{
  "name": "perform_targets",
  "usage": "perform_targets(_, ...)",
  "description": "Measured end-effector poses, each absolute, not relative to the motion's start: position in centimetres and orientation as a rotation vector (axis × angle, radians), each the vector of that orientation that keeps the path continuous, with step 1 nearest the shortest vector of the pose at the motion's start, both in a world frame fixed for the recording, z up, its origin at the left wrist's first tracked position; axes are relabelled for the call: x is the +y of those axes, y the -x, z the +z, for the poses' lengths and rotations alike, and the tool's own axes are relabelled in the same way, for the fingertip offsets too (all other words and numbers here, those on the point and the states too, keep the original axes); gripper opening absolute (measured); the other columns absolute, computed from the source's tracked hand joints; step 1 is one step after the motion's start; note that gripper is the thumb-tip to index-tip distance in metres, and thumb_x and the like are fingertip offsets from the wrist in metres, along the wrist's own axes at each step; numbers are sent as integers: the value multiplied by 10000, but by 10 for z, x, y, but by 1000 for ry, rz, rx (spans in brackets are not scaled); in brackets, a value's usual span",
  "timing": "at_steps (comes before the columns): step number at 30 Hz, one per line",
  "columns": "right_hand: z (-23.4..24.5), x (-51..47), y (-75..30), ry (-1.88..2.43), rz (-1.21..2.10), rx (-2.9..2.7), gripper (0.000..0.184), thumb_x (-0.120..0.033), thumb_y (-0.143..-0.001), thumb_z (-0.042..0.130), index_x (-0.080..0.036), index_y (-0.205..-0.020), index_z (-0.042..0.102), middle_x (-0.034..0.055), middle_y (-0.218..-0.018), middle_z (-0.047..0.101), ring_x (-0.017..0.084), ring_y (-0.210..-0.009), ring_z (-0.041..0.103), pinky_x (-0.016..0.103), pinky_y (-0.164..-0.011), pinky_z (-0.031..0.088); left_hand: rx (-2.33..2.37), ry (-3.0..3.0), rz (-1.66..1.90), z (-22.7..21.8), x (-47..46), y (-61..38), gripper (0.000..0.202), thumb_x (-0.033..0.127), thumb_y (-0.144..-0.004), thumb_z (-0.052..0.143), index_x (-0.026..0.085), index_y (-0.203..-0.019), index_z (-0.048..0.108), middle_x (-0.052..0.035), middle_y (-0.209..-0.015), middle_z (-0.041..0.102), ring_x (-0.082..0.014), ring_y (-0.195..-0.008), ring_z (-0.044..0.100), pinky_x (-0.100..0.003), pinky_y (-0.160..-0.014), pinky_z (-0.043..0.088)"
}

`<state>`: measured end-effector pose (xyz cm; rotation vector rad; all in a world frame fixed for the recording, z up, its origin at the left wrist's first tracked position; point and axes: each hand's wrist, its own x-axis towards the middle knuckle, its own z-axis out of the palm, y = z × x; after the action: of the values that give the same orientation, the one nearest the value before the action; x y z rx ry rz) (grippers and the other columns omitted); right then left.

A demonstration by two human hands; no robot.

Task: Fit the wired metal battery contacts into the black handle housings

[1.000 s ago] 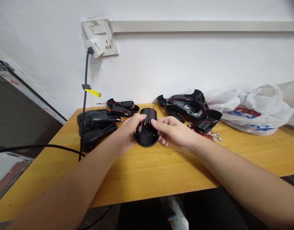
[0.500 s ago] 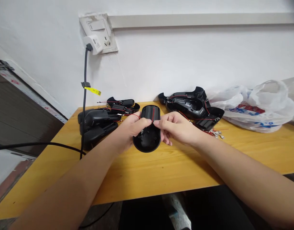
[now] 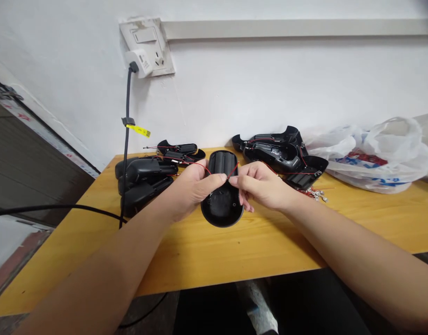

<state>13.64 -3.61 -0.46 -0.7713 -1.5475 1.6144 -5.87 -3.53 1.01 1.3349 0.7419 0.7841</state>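
Note:
Between my hands, above the table, is a black plastic housing (image 3: 222, 209) with its hollow side facing me. A ribbed black battery compartment (image 3: 224, 163) sits in its upper half. My left hand (image 3: 196, 186) grips the housing's left edge, its thumb lying over the inside. On the right side, my right hand (image 3: 257, 184) has thumb and finger pinched near the middle of the housing, at a red wire (image 3: 234, 169). The wire runs up to the right from the pinch. Another red strand passes by my left thumb. The wire's end is hidden by my fingertips.
Several black housings (image 3: 144, 172) lie at the left, and more wired black housings (image 3: 277, 153) at the right, beside small metal pieces (image 3: 317, 194). A white plastic bag (image 3: 377, 153) stands far right. A plugged-in cable (image 3: 126, 139) hangs down over the wooden table (image 3: 200, 260).
The housing has shifted slightly right and tipped a little more toward me. The red wire, which lay straight along the battery compartment, now slants up to the right from my right fingertips.

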Motion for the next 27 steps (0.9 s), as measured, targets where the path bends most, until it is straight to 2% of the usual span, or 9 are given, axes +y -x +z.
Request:
perform_targets(6,-6,-35,-135,717,1624,-1572,365,-286,-839,736,-138,-525,622,24,-454,623,91,-338,541,162,-349,464,680,-1376,767,7,-34,61,198,295,-927,644,168,-1048,553,-74,-929,729,-186,-774,715,-302,-717,587)
perform_targets(13,-6,-36,-136,733,1594,-1577,328,-276,-832,766,-146,-571,616,9,-485,647,82,-347,554,140,-346,453,625,-1446,744,6,-35,63,180,315,-979,574,179,-1079,510,-74,-952,715,-186,-830,714,-317,-758,590)
perform_targets(18,-8,-36,-136,773,1590,-1587,347,-307,-847,744,-143,-574,607,17,-481,643,82,-333,537,144,-321,428,652,-1506,749,6,-36,63,211,316,-973,597,180,-1086,482,-65,-972,700,-163,-823,696,-283,-740,568)
perform_targets(23,-10,-35,-136,772,1552,-1588,338,-288,-827,760,-148,-571,589,12,-470,634,84,-327,533,147,-324,425,678,-1471,745,8,-38,60,231,300,-950,609,187,-1086,461,-47,-932,680,-159,-762,669,-310,-726,551)
perform_targets(27,-7,-34,-141,738,1553,-1644,316,-293,-871,717,-139,-615,612,18,-494,654,85,-344,552,149,-351,446,807,-1551,809,7,-40,62,223,334,-952,593,206,-1102,488,-23,-953,620,-158,-842,611,-311,-747,512)
